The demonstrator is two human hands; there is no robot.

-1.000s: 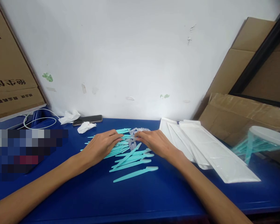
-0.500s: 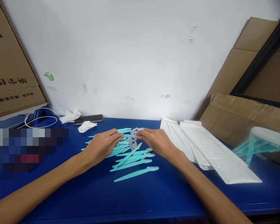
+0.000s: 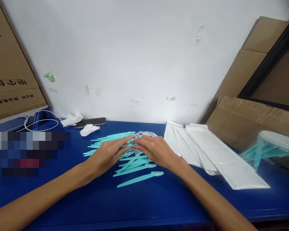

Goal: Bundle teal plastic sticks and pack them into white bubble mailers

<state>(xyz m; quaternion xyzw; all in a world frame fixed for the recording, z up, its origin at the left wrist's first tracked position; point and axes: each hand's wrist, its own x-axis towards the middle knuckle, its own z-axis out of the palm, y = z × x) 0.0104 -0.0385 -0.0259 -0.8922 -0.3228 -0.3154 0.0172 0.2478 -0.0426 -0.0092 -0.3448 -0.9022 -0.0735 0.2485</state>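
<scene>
My left hand [image 3: 106,155] pinches a turquoise eyebrow razor [image 3: 126,146] by its handle, just above the heap. At the razor's head end, the fingertips of my right hand [image 3: 156,149] are closed and meet those of my left. Those fingers cover the head, so I cannot tell whether a cap is on it. Under and around both hands lie several turquoise eyebrow razors [image 3: 110,138]. Small translucent caps [image 3: 145,133] are heaped behind my right fingers. One razor [image 3: 139,179] lies apart, nearest to me.
White padded envelopes [image 3: 221,150] are fanned out on the right of the blue table [image 3: 98,205]. Beyond them, a clear tub [image 3: 267,149] holds more turquoise razors. A phone [image 3: 92,122], crumpled tissues [image 3: 89,130] and a white cable [image 3: 42,125] lie back left. Cardboard boxes flank both sides.
My hands have come together, the right one moving left and slightly down. The razor's head end now sits between the fingertips of both hands.
</scene>
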